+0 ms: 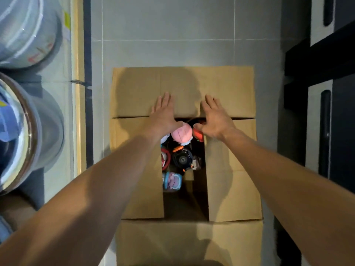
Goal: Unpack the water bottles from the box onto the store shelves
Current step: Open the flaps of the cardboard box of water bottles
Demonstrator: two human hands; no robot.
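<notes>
Cardboard box (232, 169) on the grey tiled floor (172, 35), side flaps only partly folded back, so the water bottles (181, 159) still inside show through the gap, caps facing up. A pink cap (182, 133) sits at the far end of the gap. Left hand (163, 114) and right hand (215, 118) both lie flat on the far flap (230, 89), fingers straight and a bit spread, thumbs at its edge just beside that pink cap
</notes>
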